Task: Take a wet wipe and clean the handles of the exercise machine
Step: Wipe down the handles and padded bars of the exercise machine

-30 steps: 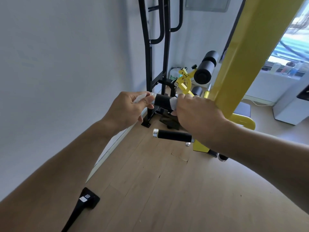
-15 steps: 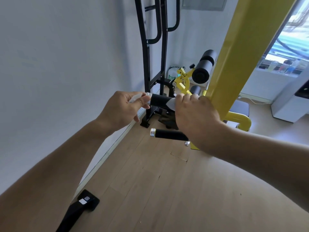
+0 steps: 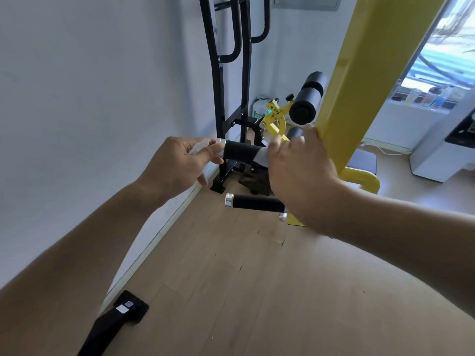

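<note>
The upper handle (image 3: 240, 151) is a black foam grip with a chrome end cap, sticking out left from the yellow machine post (image 3: 365, 80). My left hand (image 3: 177, 165) sits at the cap end and pinches a small white scrap (image 3: 199, 148); I cannot tell whether it is wipe or wrapper. My right hand (image 3: 300, 173) is closed over the inner part of the grip, pressing the white wet wipe (image 3: 261, 157) around it. Below hangs the lower handle (image 3: 255, 202), black with a chrome cap and untouched.
A white wall runs along the left. A black frame (image 3: 221, 98) stands behind the handles, with a black foam roller (image 3: 307, 101) and yellow bracket beyond. A black strap-like object (image 3: 115, 322) lies on the wooden floor at lower left. A white appliance (image 3: 442, 150) stands at right.
My right hand has slid with the wipe a little toward the yellow post, baring more of the black grip. My left hand stays at the cap end.
</note>
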### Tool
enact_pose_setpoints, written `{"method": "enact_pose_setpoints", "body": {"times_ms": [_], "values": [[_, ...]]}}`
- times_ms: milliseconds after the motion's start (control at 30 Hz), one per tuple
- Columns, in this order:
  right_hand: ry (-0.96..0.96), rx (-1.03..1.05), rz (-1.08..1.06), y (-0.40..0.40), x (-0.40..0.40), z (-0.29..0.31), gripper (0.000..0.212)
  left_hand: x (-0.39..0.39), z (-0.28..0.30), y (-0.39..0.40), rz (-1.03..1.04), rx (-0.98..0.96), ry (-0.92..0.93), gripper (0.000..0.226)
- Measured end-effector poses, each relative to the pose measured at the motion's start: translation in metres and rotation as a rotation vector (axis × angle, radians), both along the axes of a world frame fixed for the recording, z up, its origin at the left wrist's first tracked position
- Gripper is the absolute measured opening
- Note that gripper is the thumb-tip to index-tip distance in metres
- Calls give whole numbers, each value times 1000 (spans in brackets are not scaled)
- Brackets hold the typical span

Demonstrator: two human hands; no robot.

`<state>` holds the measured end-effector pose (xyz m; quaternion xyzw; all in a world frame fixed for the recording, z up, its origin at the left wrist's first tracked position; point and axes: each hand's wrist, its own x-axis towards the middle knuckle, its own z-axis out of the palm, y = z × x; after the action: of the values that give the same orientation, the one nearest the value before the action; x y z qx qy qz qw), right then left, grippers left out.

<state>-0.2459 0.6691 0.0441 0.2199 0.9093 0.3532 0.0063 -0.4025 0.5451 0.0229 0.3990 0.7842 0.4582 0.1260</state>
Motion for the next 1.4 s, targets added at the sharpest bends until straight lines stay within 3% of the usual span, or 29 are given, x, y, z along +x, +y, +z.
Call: {"method": "enact_pose_setpoints", "body": {"times_ms": [100, 333, 500, 667, 767, 867, 967, 1100, 1200, 1400], "values": [[-151, 145, 36, 5, 14, 0, 51, -1, -1, 2, -15, -8, 3, 36], [152, -93, 66, 12, -4, -25, 33, -3, 6, 0, 3, -61, 26, 31], [410, -315, 223, 9, -44, -37, 23, -7, 12, -3, 33, -79, 62, 32], [391, -584, 372, 12, -59, -24, 53, 1, 9, 0, 39, -38, 34, 34], [563, -740, 481, 12, -52, -26, 75, 8, -1, -2, 70, 15, 68, 31], [707, -824, 643, 16, -44, -33, 66, 18, -11, -5, 170, 150, -88, 19], [801, -881, 803, 18, -34, -37, 43, 31, -12, -7, 276, 252, -287, 26], [974, -1222, 777, 14, -24, -31, 37, 57, -6, -3, 428, 238, -356, 34], [912, -1530, 725, 13, -5, -29, 37, 87, -11, -5, 561, 250, -369, 31], [540, -1999, 564, 8, 67, -65, 29, 195, -64, -17, 817, 103, -396, 29]]}}
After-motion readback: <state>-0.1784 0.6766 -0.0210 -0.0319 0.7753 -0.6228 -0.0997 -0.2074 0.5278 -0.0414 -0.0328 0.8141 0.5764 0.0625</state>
